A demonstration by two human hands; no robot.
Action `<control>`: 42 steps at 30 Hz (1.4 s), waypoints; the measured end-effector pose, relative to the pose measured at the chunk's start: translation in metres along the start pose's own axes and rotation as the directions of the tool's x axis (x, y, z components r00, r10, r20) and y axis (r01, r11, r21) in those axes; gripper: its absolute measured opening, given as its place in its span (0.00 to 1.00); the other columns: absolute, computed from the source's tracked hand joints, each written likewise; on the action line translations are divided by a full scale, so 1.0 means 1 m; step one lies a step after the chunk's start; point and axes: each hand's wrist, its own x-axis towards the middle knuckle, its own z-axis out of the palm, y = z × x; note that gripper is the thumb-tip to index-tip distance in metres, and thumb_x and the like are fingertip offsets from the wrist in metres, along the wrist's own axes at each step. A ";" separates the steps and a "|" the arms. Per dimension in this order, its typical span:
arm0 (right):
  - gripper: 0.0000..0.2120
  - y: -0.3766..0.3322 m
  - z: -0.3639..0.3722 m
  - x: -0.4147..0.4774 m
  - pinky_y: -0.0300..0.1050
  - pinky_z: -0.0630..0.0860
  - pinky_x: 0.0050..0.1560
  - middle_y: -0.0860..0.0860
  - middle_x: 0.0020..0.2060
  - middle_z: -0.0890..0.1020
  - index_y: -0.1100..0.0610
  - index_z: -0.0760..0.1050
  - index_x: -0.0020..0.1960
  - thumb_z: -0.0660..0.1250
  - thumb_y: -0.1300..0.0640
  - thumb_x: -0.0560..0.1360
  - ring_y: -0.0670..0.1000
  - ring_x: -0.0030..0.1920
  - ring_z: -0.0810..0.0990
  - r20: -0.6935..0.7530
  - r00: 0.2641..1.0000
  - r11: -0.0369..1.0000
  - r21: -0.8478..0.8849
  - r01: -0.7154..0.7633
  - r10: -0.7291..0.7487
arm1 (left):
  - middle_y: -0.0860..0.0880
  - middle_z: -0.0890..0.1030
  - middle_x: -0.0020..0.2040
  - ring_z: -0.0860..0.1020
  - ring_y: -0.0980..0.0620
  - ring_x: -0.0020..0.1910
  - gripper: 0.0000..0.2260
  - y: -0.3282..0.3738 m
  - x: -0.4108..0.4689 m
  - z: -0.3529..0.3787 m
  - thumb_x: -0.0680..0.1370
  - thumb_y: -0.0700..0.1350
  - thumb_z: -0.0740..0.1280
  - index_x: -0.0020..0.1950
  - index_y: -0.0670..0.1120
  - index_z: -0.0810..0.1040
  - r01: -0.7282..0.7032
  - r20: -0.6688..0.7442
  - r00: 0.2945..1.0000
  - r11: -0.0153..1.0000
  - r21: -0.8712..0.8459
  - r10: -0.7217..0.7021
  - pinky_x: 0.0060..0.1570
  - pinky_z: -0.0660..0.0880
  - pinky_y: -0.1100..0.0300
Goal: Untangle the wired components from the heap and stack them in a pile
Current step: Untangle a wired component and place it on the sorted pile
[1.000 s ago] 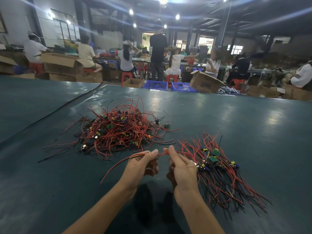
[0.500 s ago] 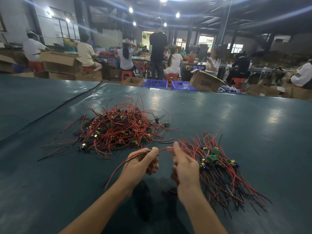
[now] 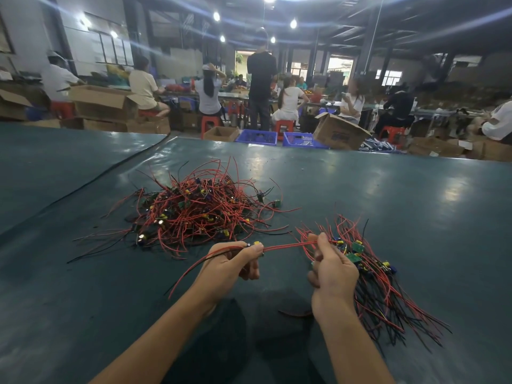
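A tangled heap of red and black wires with small green boards lies on the dark green table, left of centre. To the right lies a sorted pile with its wires fanned toward me. My left hand pinches one wired component at its board end, and its red and black leads trail down to the left. My right hand pinches the same component's red wires farther right, just over the sorted pile. The wires run nearly taut between both hands.
A dark seam runs diagonally across the table at the left. Beyond the far edge stand cardboard boxes, blue crates and red stools, with several people seated at other benches.
My hands have drawn apart. The right hand moved right toward the sorted pile, and the red wires between them now stretch out longer and straighter.
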 end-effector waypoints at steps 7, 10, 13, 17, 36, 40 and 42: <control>0.13 -0.001 -0.001 0.001 0.35 0.55 0.18 0.46 0.27 0.69 0.55 0.83 0.41 0.65 0.51 0.79 0.42 0.20 0.58 -0.007 1.000 0.994 0.105 -0.021 0.022 | 0.47 0.79 0.30 0.75 0.51 0.29 0.17 -0.002 -0.002 0.008 0.74 0.58 0.71 0.31 0.48 0.79 0.033 -0.089 0.995 0.994 -0.103 -0.042 0.32 0.73 0.62; 0.17 0.003 -0.001 -0.002 0.35 0.57 0.20 0.44 0.27 0.73 0.56 0.83 0.44 0.65 0.44 0.78 0.43 0.21 0.60 0.083 0.996 0.999 -0.016 -0.031 0.032 | 0.47 0.79 0.30 0.76 0.52 0.28 0.16 0.001 -0.001 0.009 0.72 0.58 0.67 0.36 0.45 0.77 -0.002 -0.177 0.984 0.996 -0.094 -0.014 0.30 0.72 0.63; 0.17 0.011 0.007 -0.016 0.35 0.65 0.27 0.43 0.27 0.77 0.52 0.85 0.39 0.66 0.41 0.76 0.41 0.25 0.68 0.302 0.953 0.961 -0.268 0.061 0.024 | 0.46 0.81 0.31 0.77 0.53 0.29 0.15 -0.001 -0.003 0.010 0.72 0.59 0.68 0.38 0.48 0.78 -0.094 -0.200 0.973 0.987 0.129 0.119 0.31 0.74 0.60; 0.12 0.020 0.014 -0.030 0.37 0.78 0.38 0.49 0.33 0.85 0.54 0.85 0.38 0.69 0.51 0.76 0.44 0.35 0.82 0.506 0.860 0.900 -0.344 0.268 -0.062 | 0.54 0.81 0.35 0.78 0.55 0.31 0.08 -0.011 -0.009 0.008 0.75 0.55 0.70 0.51 0.54 0.77 -0.245 -0.013 0.959 0.853 0.461 0.283 0.32 0.77 0.56; 0.29 -0.008 -0.026 0.010 0.48 0.72 0.53 0.48 0.54 0.81 0.54 0.68 0.73 0.71 0.49 0.75 0.52 0.58 0.77 0.237 0.908 0.457 -0.802 0.384 -0.346 | 0.43 0.46 0.80 0.55 0.39 0.76 0.30 -0.032 0.016 -0.103 0.78 0.53 0.66 0.78 0.52 0.59 0.386 -0.431 0.902 0.377 0.842 0.040 0.71 0.58 0.38; 0.29 -0.003 -0.026 0.008 0.50 0.72 0.54 0.51 0.65 0.76 0.50 0.62 0.77 0.65 0.51 0.78 0.55 0.65 0.72 0.315 0.900 0.160 -0.914 0.373 -0.302 | 0.43 0.56 0.78 0.61 0.39 0.73 0.25 -0.036 0.017 -0.108 0.78 0.51 0.66 0.74 0.51 0.67 0.412 -0.441 0.898 0.368 0.834 -0.006 0.69 0.61 0.40; 0.30 -0.001 -0.026 0.009 0.50 0.68 0.65 0.52 0.71 0.71 0.52 0.60 0.77 0.64 0.49 0.78 0.56 0.70 0.67 0.352 0.893 0.096 -0.915 0.391 -0.280 | 0.44 0.65 0.72 0.66 0.39 0.69 0.20 -0.035 0.017 -0.109 0.76 0.49 0.68 0.67 0.48 0.75 0.399 -0.471 0.879 0.423 0.814 0.076 0.66 0.63 0.40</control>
